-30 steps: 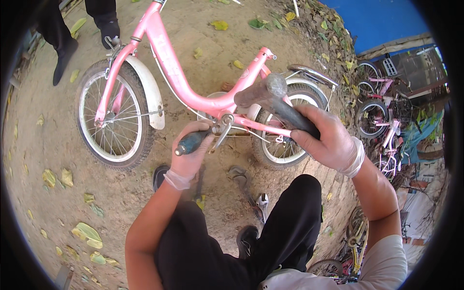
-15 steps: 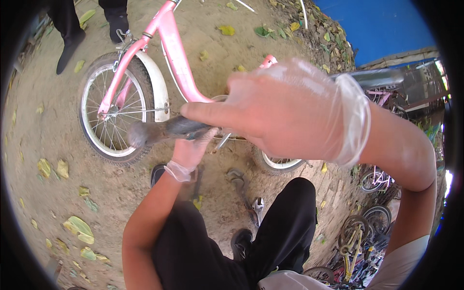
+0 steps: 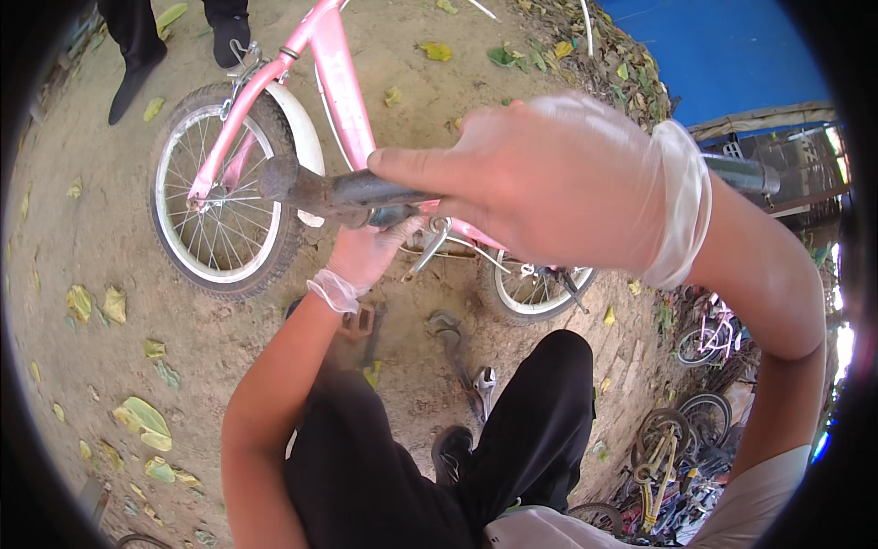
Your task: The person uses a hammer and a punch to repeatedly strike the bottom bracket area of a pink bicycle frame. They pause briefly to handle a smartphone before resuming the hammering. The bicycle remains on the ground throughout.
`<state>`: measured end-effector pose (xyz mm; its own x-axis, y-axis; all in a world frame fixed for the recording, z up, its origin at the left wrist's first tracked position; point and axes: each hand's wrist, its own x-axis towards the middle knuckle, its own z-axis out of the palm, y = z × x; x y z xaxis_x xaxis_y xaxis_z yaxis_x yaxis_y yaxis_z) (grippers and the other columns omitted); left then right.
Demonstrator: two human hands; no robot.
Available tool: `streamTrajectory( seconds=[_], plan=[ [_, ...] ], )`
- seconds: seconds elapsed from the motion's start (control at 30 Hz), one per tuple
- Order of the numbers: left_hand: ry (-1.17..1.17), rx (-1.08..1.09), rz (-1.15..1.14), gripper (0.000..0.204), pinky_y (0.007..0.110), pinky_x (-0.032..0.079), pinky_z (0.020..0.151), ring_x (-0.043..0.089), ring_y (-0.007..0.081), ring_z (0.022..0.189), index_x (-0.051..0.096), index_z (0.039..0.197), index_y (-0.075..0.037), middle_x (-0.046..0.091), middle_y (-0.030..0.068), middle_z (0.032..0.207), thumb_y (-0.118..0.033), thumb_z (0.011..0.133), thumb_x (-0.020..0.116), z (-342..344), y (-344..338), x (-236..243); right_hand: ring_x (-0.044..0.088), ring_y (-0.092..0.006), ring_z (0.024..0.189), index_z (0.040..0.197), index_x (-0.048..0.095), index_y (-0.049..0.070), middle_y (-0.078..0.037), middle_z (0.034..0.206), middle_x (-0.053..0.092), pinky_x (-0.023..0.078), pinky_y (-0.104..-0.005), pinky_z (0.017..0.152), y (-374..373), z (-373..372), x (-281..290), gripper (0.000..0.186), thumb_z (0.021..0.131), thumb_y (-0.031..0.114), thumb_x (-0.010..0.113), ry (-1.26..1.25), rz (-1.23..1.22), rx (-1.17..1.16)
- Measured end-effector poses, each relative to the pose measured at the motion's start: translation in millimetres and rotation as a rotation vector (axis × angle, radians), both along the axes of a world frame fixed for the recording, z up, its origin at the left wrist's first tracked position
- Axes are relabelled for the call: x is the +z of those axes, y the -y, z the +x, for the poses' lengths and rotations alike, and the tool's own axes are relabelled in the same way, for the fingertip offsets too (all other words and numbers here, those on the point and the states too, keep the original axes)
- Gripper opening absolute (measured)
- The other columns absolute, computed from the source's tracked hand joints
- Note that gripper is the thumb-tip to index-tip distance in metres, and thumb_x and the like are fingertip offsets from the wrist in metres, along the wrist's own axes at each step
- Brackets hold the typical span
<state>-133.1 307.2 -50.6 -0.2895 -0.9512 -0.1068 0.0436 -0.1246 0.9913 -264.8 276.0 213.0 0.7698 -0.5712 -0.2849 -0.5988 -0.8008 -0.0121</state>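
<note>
My right hand [image 3: 567,192], in a clear glove, is wrapped round a hammer [image 3: 315,188], index finger stretched along it. The hammer's head points left, and its metal handle reaches out behind my wrist. Below the hammer, my gloved left hand [image 3: 361,252] is closed beside the crank [image 3: 428,252] of a pink bicycle [image 3: 343,91]. What its fingers grip is mostly hidden by the hammer. The bicycle's front wheel [image 3: 165,197] stands to the left and its rear wheel [image 3: 540,311] shows below my right hand.
On the dirt by my feet lie a dark wrench [image 3: 448,334] and a silver wrench [image 3: 485,384]. A pedal [image 3: 357,320] shows beside my left forearm. Another person's legs [image 3: 137,46] stand at the far left. Several old bicycles [image 3: 663,448] are piled at the right, beyond my knee.
The hammer has shifted slightly up and right with my right hand. My left hand stays near the crank. The view has moved a little, and more of the rear wheel shows.
</note>
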Motion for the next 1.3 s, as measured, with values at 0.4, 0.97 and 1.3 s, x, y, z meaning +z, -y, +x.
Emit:
streamTrajectory(
  seconds=[0.4,0.97,1.3],
  plan=[
    [0.007,-0.267,-0.142,0.030,0.030,0.047,0.094,0.060,0.0147,0.102,0.062,0.117,-0.006,0.066,0.0053,0.108,-0.019,0.091,0.070,-1.2,41.9,18.3,0.062,-0.0310,0.066,0.131,0.062,0.013,-0.015,0.078,0.064,0.049,-0.0389,0.062,14.7,-23.7,7.1,0.041,0.090,0.014,0.064,0.241,0.089,-0.128],
    [-0.032,-0.389,-0.170,0.022,0.035,0.047,0.096,0.061,0.0177,0.103,0.061,0.110,0.001,0.065,0.0074,0.105,-0.010,0.091,0.062,-18.8,70.0,18.5,0.060,-0.0205,0.060,0.133,0.060,0.008,-0.017,0.078,0.065,0.046,-0.0341,0.059,26.5,-44.2,6.5,0.041,0.092,0.013,0.062,0.064,0.087,-0.370],
    [0.045,-0.427,-0.201,0.023,0.034,0.047,0.098,0.060,0.0167,0.102,0.061,0.113,0.001,0.063,0.0066,0.106,-0.003,0.090,0.057,-30.6,72.5,17.2,0.061,-0.0170,0.060,0.141,0.049,0.003,-0.013,0.073,0.065,0.051,-0.0308,0.060,20.0,-33.7,46.2,0.048,0.096,0.016,0.056,0.082,0.135,-0.481]
  ],
)
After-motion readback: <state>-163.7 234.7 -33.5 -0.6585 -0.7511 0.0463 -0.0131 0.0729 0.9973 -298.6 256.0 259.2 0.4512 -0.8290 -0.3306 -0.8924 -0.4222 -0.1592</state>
